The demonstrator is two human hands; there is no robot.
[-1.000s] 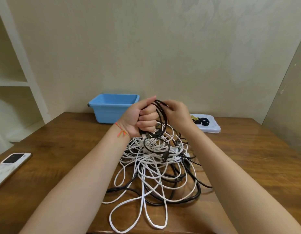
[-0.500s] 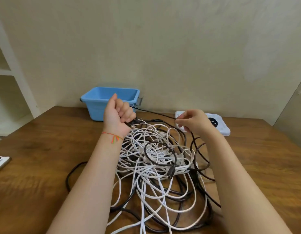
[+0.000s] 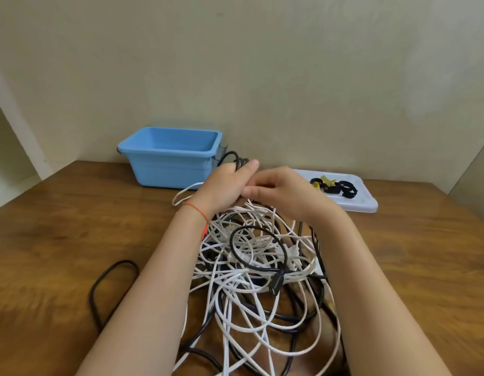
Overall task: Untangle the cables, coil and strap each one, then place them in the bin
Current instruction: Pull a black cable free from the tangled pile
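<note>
A tangle of white and black cables [image 3: 251,267] lies on the wooden table [image 3: 72,226] in front of me. My left hand [image 3: 224,185] grips a black cable [image 3: 235,158] whose loop sticks up above its fingers. My right hand [image 3: 278,191] is close against the left, fingers curled toward the same cable; whether it holds the cable I cannot tell. A black plug end [image 3: 276,284] rests on the pile. The blue bin [image 3: 170,158] stands behind the hands at the wall, nothing visible inside it.
A pale tray [image 3: 354,204] with black and yellow straps [image 3: 333,185] lies at the back right. One black cable loop [image 3: 110,289] trails out over the table to the left. A white shelf unit [image 3: 7,147] stands at the far left.
My right hand has moved left and now meets the left hand; half a second ago they were apart with black cable stretched between them. The view has tilted down.
</note>
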